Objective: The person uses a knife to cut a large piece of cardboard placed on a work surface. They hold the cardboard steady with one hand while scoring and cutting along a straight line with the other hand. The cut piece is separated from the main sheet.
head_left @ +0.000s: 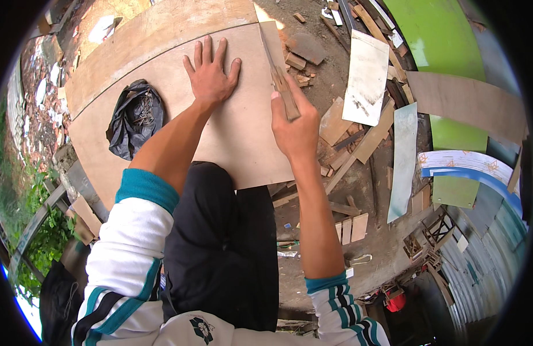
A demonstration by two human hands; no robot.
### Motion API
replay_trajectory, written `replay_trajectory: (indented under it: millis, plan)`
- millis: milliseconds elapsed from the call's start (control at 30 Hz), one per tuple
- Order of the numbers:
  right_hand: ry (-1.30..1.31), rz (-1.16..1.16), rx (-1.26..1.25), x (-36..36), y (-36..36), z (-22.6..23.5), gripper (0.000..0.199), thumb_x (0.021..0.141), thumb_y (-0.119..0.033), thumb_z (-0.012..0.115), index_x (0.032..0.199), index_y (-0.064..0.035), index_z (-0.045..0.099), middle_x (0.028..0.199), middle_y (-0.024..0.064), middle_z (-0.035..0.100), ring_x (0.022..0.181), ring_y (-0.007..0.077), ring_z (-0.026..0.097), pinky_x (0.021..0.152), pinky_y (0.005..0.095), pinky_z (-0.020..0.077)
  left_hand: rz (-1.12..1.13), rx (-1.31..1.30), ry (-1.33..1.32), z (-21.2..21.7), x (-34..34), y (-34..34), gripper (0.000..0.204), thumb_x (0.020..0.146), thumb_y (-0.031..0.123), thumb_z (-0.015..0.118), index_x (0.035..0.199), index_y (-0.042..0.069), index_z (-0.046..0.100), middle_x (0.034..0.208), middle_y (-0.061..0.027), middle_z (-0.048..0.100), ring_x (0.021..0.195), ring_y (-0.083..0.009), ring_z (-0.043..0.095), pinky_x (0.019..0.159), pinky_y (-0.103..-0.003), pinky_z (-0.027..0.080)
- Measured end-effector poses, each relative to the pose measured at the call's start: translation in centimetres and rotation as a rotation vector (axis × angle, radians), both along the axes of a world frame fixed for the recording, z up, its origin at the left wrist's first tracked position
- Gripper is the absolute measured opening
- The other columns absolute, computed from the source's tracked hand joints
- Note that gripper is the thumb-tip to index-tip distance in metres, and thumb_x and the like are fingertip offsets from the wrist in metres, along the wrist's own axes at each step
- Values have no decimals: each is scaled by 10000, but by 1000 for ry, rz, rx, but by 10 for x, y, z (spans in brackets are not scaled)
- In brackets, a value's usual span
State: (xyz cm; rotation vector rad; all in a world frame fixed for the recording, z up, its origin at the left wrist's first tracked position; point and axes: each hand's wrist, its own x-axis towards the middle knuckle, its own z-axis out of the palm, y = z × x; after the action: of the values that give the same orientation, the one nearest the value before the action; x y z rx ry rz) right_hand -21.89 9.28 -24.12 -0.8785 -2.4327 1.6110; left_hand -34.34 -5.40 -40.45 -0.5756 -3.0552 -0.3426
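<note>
My left hand [212, 74] lies flat on a light brown plywood sheet [237, 132], fingers spread. At the sheet's right side my right hand [298, 130] is closed round the wooden handle of a handsaw [286, 95]. Its thin blade points away from me and lies along the board's far right part, with a narrow strip of plywood to its right. How deep the teeth sit in the wood cannot be made out. A crumpled black plastic bag [136, 119] holding what look like nails rests on the sheet, left of my left forearm. My black-trousered knee is at the sheet's near edge.
Beyond a dark seam lies another plywood board [162, 32]. To the right, wood offcuts [335, 121], a white panel [367, 75] and a pale narrow strip [402, 161] lie on the ground. Green panels [445, 34] stand farther right; plants [47, 236] grow at the left.
</note>
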Motion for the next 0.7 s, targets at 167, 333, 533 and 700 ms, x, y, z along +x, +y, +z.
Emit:
replay_trajectory:
  millis: [167, 333, 533, 700]
  plan:
    - [-84, 47, 23, 2, -14, 19, 483, 937, -183, 632, 1359, 41, 562, 1131, 305, 682, 1034, 414, 699, 889, 410, 543, 16, 4, 25, 0, -8, -15, 661, 953, 556, 498, 1532, 246, 416, 1628, -119, 293, 1517, -337, 206, 1201, -629, 59]
    - [10, 54, -6, 50, -24, 54, 467, 916, -89, 647, 1356, 47, 566, 1127, 301, 689, 1053, 344, 714, 874, 395, 552, 29, -55, -4, 9, -8, -17, 648, 970, 525, 494, 1540, 233, 399, 1640, -136, 265, 1524, -345, 182, 1201, -624, 59]
    - [-33, 18, 64, -33, 10, -14, 503, 948, -242, 625, 1353, 50, 562, 1135, 303, 680, 1105, 430, 663, 935, 397, 517, -5, 5, -26, 12, -5, 4, 642, 971, 522, 493, 1537, 232, 404, 1639, -139, 265, 1522, -344, 188, 1200, -625, 60]
    - [-92, 56, -14, 51, -30, 64, 474, 939, -139, 633, 1359, 63, 552, 1177, 302, 671, 1088, 390, 689, 904, 391, 543, 23, -30, -12, 7, -9, -19, 651, 960, 523, 507, 1535, 233, 409, 1636, -137, 268, 1520, -352, 189, 1198, -629, 55]
